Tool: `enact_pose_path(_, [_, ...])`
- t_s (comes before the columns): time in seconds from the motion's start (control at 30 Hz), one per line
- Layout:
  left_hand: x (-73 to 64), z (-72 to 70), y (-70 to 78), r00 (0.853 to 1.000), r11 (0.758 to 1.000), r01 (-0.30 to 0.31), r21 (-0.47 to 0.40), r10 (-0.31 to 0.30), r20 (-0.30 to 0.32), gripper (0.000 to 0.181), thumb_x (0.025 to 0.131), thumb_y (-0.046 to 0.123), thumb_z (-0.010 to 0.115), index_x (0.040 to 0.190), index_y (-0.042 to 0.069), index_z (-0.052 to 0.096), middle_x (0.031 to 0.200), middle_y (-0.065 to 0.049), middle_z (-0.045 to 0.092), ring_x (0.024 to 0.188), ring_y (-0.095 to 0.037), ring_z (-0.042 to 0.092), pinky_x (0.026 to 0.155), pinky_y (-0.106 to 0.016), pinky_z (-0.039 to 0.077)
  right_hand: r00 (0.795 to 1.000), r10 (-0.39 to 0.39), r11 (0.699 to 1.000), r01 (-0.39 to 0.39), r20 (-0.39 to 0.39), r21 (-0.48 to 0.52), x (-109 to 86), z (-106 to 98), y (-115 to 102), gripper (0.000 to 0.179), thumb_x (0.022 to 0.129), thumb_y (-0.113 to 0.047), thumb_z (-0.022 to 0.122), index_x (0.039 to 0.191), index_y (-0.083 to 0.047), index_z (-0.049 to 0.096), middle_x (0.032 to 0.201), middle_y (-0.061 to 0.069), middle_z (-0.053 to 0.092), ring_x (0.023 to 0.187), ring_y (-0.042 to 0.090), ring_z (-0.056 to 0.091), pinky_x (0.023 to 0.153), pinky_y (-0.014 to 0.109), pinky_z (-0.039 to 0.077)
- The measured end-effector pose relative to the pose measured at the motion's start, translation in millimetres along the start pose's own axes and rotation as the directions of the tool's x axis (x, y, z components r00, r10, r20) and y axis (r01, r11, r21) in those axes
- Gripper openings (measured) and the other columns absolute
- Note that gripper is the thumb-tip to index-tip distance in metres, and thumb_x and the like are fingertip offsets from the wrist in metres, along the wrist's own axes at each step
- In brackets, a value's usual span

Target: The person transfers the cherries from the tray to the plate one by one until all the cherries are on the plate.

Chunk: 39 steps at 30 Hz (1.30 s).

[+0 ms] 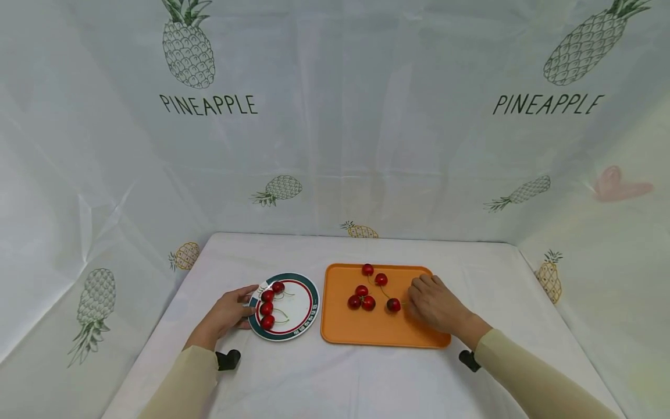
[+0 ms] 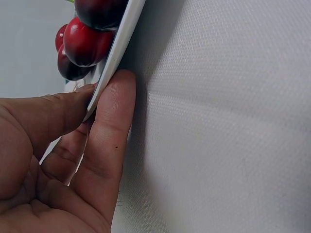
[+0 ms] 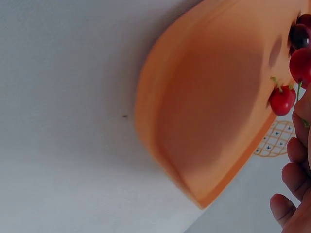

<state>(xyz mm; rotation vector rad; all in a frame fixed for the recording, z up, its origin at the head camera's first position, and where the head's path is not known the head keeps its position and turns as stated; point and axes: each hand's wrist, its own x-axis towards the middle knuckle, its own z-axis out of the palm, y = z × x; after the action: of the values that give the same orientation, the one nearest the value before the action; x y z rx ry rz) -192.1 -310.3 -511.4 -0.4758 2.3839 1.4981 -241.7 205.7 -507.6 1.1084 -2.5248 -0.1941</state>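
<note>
In the head view my left hand [image 1: 230,311] holds the left rim of a round plate [image 1: 298,326], white with a green band and a red ring. Its thumb lies over the rim and a finger underneath, as the left wrist view shows. Several red cherries [image 1: 267,308] with stems lie along the plate's left side. Over the right part of an orange tray [image 1: 340,329], my right hand [image 1: 434,302] pinches the green stem of a dark red cherry [image 1: 394,305], fingertips partly hidden. Several other cherries [image 1: 369,303] lie near the tray's middle and far edge.
A white cloth [image 1: 293,378] covers the table, with the plate left of the tray and a narrow gap between them. Behind and at the sides hangs a pale curtain [image 1: 356,134] printed with pineapples. A black strap [image 1: 228,359] sits at each wrist.
</note>
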Motion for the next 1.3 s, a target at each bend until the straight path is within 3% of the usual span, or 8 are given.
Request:
enact_pose_path(0.33, [2.4, 0.2, -0.5, 1.000, 1.000, 0.013, -0.016, -0.013, 0.003, 0.070, 0.098, -0.001, 0.069, 0.161, 0.015, 0.044, 0.153, -0.028, 0.043, 0.080, -0.020, 0.068, 0.071, -0.033, 0.065, 1.000, -0.007, 0.999, 0.007, -0.005, 0.042, 9.9, -6.0, -3.6, 0.019, 0.095, -0.021, 0.072, 0.090, -0.010, 0.057, 0.090, 0.001, 0.051, 0.087, 0.023, 0.046, 0.081, 0.037, 0.045])
enact_pose_path(0.8, [1.7, 0.3, 0.0, 1.000, 1.000, 0.025, -0.017, -0.025, -0.005, 0.070, 0.098, -0.001, 0.068, 0.161, 0.016, 0.044, 0.153, -0.028, 0.043, 0.076, -0.020, 0.067, 0.071, -0.032, 0.064, 0.999, -0.028, 0.997, 0.030, -0.025, 0.070, 33.2, -16.8, -16.8, 0.017, 0.096, -0.021, 0.068, 0.086, -0.014, 0.056, 0.087, -0.001, 0.051, 0.086, 0.020, 0.047, 0.079, 0.035, 0.044])
enact_pose_path(1.07, [0.0, -0.9, -0.7, 1.000, 1.000, 0.002, -0.022, -0.002, 0.001, 0.068, 0.098, 0.000, 0.067, 0.161, 0.013, 0.044, 0.153, -0.029, 0.043, 0.078, -0.020, 0.067, 0.071, -0.034, 0.065, 0.999, -0.043, 0.997, 0.045, -0.031, 0.067, 44.9, -17.6, -25.0, 0.014, 0.096, -0.023, 0.070, 0.090, -0.013, 0.063, 0.090, 0.000, 0.056, 0.088, 0.022, 0.049, 0.077, 0.033, 0.041])
enact_pose_path(1.3, [1.8, 0.0, -2.5, 1.000, 1.000, 0.005, -0.020, -0.005, -0.001, 0.069, 0.098, -0.001, 0.067, 0.161, 0.015, 0.044, 0.153, -0.029, 0.042, 0.078, -0.021, 0.067, 0.072, -0.034, 0.065, 0.994, -0.084, 0.993, 0.089, -0.073, 0.072, 53.9, -18.0, -32.6, 0.015, 0.096, -0.021, 0.071, 0.092, -0.010, 0.062, 0.092, 0.003, 0.057, 0.093, 0.025, 0.053, 0.083, 0.037, 0.048])
